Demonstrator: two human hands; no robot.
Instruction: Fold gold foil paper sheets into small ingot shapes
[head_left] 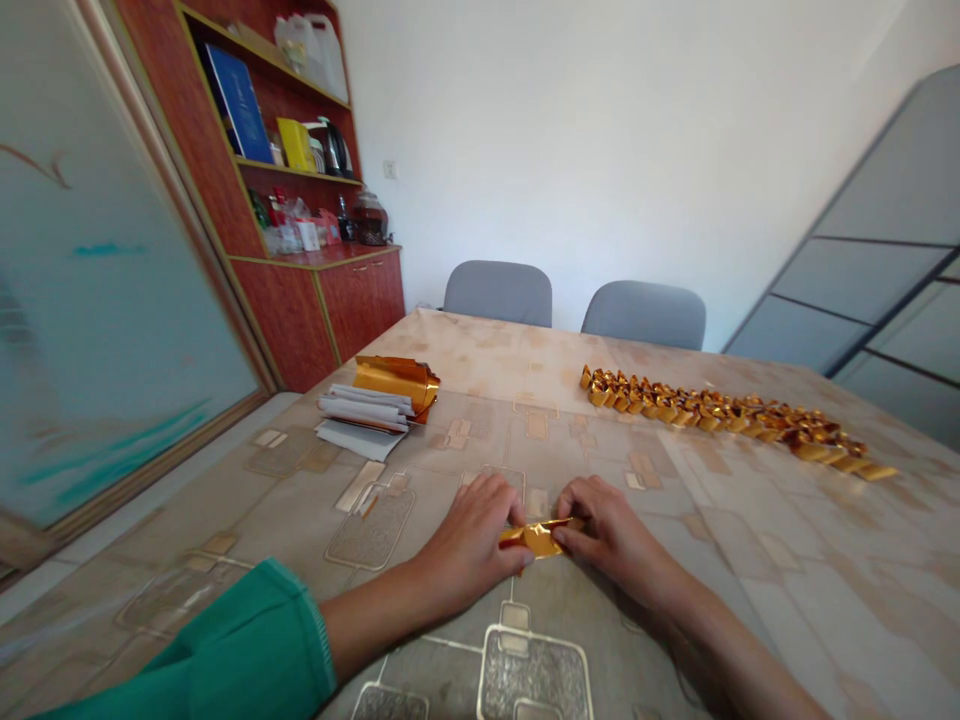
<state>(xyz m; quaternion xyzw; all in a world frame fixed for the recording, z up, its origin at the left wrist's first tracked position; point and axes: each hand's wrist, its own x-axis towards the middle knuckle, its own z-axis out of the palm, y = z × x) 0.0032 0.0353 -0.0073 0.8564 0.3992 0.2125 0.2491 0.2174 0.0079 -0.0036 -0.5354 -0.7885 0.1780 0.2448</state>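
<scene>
A small strip of shiny gold foil paper [541,539] lies between my hands, low over the patterned tablecloth. My left hand [480,535] pinches its left end between thumb and fingers. On the other end, my right hand [611,535] has its thumb and curled fingers closed. The strip looks folded, with creases catching the light; my fingers hide both of its ends. Farther off to the left sits a stack of gold foil sheets [394,376] with white-backed papers [364,410] in front of it.
Rows of folded gold foil pieces [705,408] stretch across the right side of the table [480,345]. Two grey chairs [498,292] stand at the far edge, before a white wall. A red-brown cabinet [315,300] with filled shelves is at the back left.
</scene>
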